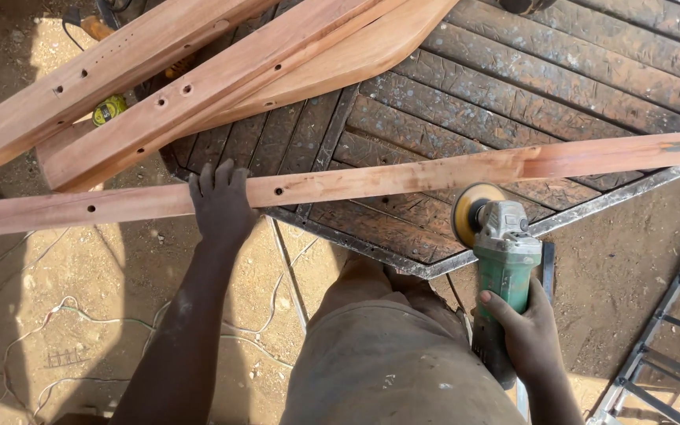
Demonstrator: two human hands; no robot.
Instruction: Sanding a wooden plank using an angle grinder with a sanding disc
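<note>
A long reddish wooden plank (403,175) with drilled holes lies across the near edge of an octagonal slatted table (560,86). My left hand (220,203) grips over the plank near its left part, holding it down. My right hand (522,324) is closed around the body of a green and grey angle grinder (504,260). The grinder's round yellow sanding disc (471,212) sits just below the plank's near edge; I cannot tell if it touches the wood.
Several more drilled wooden pieces (198,79) lie stacked at the top left, reaching onto the table. A yellow tape measure (109,109) rests under them. White cables (57,315) trail over the dirt ground. A metal frame (663,338) lies at the lower right.
</note>
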